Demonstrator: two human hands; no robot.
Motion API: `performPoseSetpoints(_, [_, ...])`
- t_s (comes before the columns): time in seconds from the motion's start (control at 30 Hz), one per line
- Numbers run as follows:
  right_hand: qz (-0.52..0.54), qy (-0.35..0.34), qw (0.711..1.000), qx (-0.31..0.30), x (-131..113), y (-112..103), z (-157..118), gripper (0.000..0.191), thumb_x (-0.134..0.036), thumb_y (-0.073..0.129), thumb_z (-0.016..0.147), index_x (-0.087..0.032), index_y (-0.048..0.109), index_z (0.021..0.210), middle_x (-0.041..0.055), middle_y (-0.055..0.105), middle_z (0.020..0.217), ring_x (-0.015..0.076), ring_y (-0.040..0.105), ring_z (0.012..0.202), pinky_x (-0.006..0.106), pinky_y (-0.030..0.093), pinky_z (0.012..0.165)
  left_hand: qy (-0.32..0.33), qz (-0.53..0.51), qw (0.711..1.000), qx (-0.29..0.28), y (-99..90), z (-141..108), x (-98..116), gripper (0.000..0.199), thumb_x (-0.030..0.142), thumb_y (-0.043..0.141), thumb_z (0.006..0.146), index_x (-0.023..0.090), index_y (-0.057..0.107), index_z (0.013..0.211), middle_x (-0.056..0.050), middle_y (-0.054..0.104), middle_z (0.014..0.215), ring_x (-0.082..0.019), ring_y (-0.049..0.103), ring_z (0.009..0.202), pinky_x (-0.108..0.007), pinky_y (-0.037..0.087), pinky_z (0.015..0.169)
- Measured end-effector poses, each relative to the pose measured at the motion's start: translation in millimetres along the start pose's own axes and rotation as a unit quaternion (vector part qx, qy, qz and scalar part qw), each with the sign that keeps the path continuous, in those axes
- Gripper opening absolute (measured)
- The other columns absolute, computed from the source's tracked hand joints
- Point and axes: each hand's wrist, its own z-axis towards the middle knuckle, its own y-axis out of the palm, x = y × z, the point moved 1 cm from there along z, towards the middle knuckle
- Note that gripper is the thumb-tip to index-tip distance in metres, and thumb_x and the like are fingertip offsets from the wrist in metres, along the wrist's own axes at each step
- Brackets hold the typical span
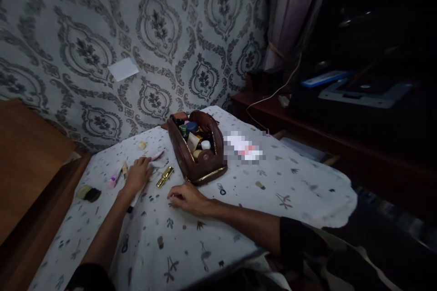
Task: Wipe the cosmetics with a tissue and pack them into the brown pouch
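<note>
My left hand lies palm down on the patterned white tablecloth, its fingers stretched forward. A slim pink tube touches or nearly touches its fingertips. To its left are a pink-purple tube and a beige tube. A dark-ended item, partly hidden, lies under my left wrist. My right hand rests on the cloth with curled fingers and nothing visible in them. Just beyond it lies a shiny gold tube. A brown bag stands unzipped, packed with small bottles and jars.
A round green-and-dark item sits near the table's left edge, and a small yellowish item lies farther back. Right of the bag is a blurred-out white patch. A brown wooden panel borders the left; a white cable hangs at right.
</note>
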Motion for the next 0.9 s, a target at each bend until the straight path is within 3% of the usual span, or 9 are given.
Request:
performPoseSetpoints(0.13, [0.003,-0.008,1.000,0.006,0,0,0,0.018,-0.012,0.056,0.081,-0.013,0.073,0.088,0.0015,0.071,0.065,0.0135,0.065,0.062,0.020,0.045,0.062,-0.059,0.073,0.994,-0.049,-1.2,2,14,0.045,0.028,0.038,0.093,0.016,0.045,0.135,-0.019,0.050,0.133,-0.035,0.044,0.124,-0.053,0.046,0.091])
performPoseSetpoints(0.27, [0.000,-0.010,1.000,0.008,-1,-1,-1,0.017,-0.011,0.057,0.081,-0.013,0.073,0.086,0.0016,0.071,0.065,0.0137,0.065,0.062,0.021,0.045,0.062,-0.068,0.074,0.992,-0.073,-8.2,14,12,0.044,0.029,0.041,0.091,0.017,0.047,0.132,-0.019,0.053,0.130,-0.037,0.047,0.121,-0.057,0.045,0.089])
performPoseSetpoints(0.43, [0.011,-0.011,1.000,0.008,-1,-2,0,0.017,-0.014,0.056,0.083,-0.013,0.072,0.087,0.0012,0.071,0.064,0.0139,0.065,0.063,0.021,0.046,0.064,-0.062,0.055,0.992,-0.100,-11.7,24,6,0.038,0.030,0.050,0.085,0.012,0.055,0.118,-0.018,0.061,0.118,-0.029,0.058,0.111,-0.038,0.047,0.088])
performPoseSetpoints(0.53, [0.019,-0.007,1.000,0.011,-2,-3,1,0.016,-0.013,0.057,0.082,-0.012,0.072,0.086,0.0004,0.070,0.063,0.0129,0.063,0.060,0.020,0.045,0.062,-0.081,0.047,0.991,-0.101,-13.3,22,9,0.036,0.030,0.052,0.083,0.011,0.055,0.113,-0.017,0.065,0.111,-0.027,0.063,0.102,-0.033,0.047,0.081])
performPoseSetpoints(0.77, [0.086,-0.001,0.996,-0.005,1,-3,1,0.015,-0.017,0.056,0.085,-0.012,0.070,0.086,-0.0002,0.067,0.062,0.0109,0.058,0.055,0.020,0.044,0.058,-0.133,0.010,0.991,-0.024,-38.4,0,17,0.041,0.037,0.042,0.089,0.015,0.048,0.122,-0.011,0.069,0.097,-0.028,0.065,0.093,-0.035,0.047,0.076])
performPoseSetpoints(0.9, [0.201,0.025,0.979,0.001,8,2,5,0.031,-0.034,0.058,0.090,-0.015,0.065,0.113,0.0007,0.067,0.071,0.0114,0.061,0.059,0.021,0.048,0.057,-0.134,-0.189,0.968,0.093,-52.2,-34,28,0.039,0.042,0.045,0.086,0.018,0.051,0.116,-0.006,0.066,0.091,-0.023,0.063,0.081,-0.033,0.049,0.072])
